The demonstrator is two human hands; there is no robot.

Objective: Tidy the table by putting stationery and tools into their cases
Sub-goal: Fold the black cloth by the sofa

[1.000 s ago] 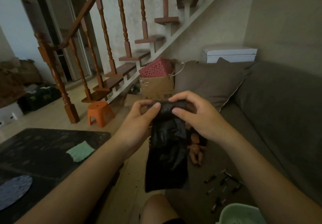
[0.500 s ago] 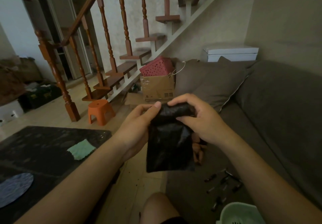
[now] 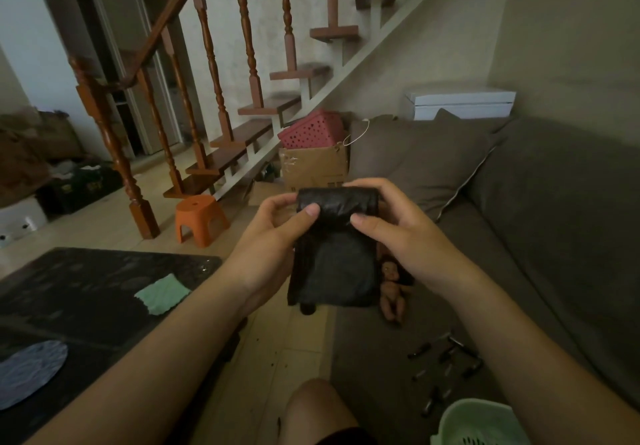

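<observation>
A person seated on a brown sofa [image 3: 554, 236] holds a black pouch [image 3: 336, 264] in the air in front of them, above the strip of floor between the sofa and a dark table [image 3: 86, 292]. The left hand [image 3: 273, 236] and right hand [image 3: 398, 233] each grip one end of the rolled top of the pouch, fingers curled behind it and thumbs pressed on its front.

Compared with a second ago, the roll at the top is thicker and wider, and the loose part hanging below is much shorter. The hands have moved a little further apart.

The hanging end stops well above the floor and touches nothing. Just behind it, a doll [image 3: 393, 288] lies at the front edge of the sofa seat. Small dark tools [image 3: 446, 358] are scattered on the seat under the right forearm, near a pale green basket [image 3: 478, 424] at the lower edge of the view. The table's near corner lies below the left forearm; on it are a green cloth [image 3: 162, 294] and a round grey mat [image 3: 31, 372]. The person's knee [image 3: 318, 406] sits below the pouch. Beyond the hands, bare floor runs to an orange stool [image 3: 199, 217] and a cardboard box [image 3: 315, 167] beside the stairs.
</observation>
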